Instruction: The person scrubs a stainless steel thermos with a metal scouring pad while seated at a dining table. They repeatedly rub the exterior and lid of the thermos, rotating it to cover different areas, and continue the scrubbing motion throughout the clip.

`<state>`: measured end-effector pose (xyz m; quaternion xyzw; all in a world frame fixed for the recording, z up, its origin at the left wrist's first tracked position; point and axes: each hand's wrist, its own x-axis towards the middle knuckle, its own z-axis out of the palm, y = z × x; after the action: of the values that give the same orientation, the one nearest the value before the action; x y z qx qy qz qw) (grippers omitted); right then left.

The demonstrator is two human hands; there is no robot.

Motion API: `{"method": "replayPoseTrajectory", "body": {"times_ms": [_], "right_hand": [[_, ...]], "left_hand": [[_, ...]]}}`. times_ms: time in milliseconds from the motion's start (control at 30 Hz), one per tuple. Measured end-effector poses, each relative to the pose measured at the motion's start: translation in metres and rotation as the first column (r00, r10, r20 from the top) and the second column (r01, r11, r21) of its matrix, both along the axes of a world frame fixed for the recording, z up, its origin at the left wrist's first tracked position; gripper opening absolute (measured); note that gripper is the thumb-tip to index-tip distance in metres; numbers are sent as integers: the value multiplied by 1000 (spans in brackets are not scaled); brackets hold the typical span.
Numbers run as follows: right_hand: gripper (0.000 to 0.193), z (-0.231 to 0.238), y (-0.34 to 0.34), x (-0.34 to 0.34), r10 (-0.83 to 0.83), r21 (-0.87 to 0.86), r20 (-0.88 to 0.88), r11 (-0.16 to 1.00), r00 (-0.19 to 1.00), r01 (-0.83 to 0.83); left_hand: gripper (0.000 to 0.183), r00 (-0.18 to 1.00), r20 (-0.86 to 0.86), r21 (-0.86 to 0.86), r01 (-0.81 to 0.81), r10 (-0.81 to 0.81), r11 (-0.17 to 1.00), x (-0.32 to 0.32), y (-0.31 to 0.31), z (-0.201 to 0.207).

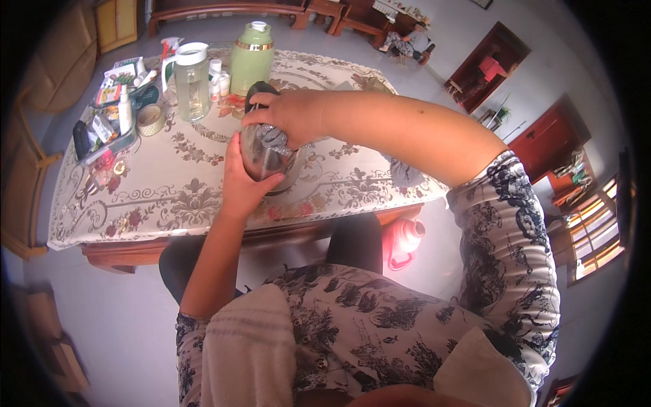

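A clear, rounded glass vessel [293, 178] stands at the near part of the table, in front of me. My left hand [245, 184] holds its near left side, thumb and fingers spread round the glass. From above, my right hand [285, 115] presses a silvery grey scrubbing cloth [274, 140] against the vessel. Whether the cloth is inside or outside the glass, I cannot tell. A black part [262, 89], perhaps the vessel's handle, rises just beyond my right fingers. My right hand and forearm hide much of the vessel's far side.
Behind the vessel stand a green thermos [251, 60], a lidded clear jug [192, 85] and small white bottles. A tray [112, 148] of small items lies left. A grey cloth [405, 173] rests near the right table edge. A pink bottle [405, 237] stands below the table.
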<state>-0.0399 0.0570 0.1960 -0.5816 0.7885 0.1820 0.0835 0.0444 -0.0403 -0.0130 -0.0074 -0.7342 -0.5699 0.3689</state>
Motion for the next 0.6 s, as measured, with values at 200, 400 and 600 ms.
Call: {"method": "replayPoseTrajectory", "body": {"times_ms": [200, 400, 600], "right_hand": [[92, 3, -7, -11, 66, -8, 74, 998, 995, -66], [80, -1, -7, -35, 150, -73, 247, 988, 957, -136], [87, -10, 1, -20, 102, -119, 74, 989, 992, -93]], "left_hand": [[114, 999, 29, -10, -32, 32, 999, 3, -2, 4], [114, 1000, -14, -4, -13, 13, 1000, 3, 0, 4], [115, 1000, -5, -40, -9, 9, 999, 5, -5, 6]]}}
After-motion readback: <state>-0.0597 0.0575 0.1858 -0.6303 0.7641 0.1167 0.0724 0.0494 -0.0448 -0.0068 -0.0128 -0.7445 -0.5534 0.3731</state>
